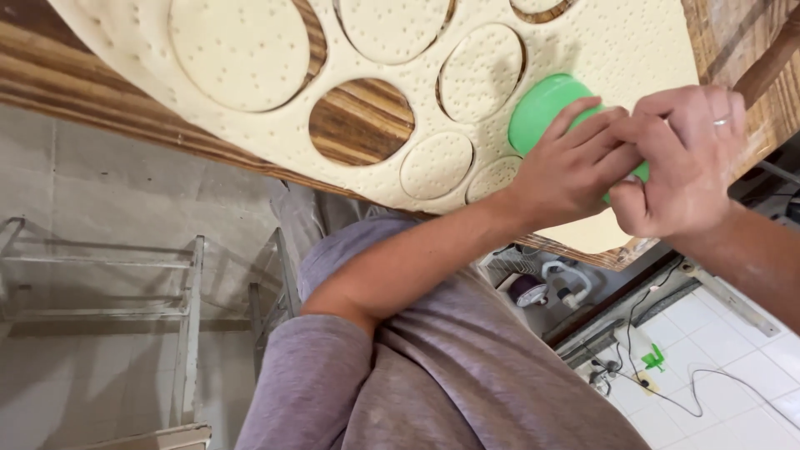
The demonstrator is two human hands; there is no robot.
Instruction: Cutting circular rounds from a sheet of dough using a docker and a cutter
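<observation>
Two hands stacked, left hand (pixel 567 171) and right hand (pixel 679 162) clamped over green cup (pixel 542 108), pressed onto dimpled dough sheet (pixel 642 50)

A bakery-style kitchen workroom: a docked dough sheet (pixel 633 42) with cut rounds covers a striped wooden worktable (pixel 83 67); white floor tiles (pixel 733 358); a pale metal rack (pixel 187 308); loose cables (pixel 667 392) along the wall.

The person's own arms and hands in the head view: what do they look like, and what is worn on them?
Both forearms are bare. The left hand wears nothing. The right hand has a thin silver-coloured ring on one finger and a light floury dusting that runs onto the forearm. A short, loose, greyish-purple T-shirt sleeve ends above the left elbow. No gloves, watch or wristband show.
</observation>
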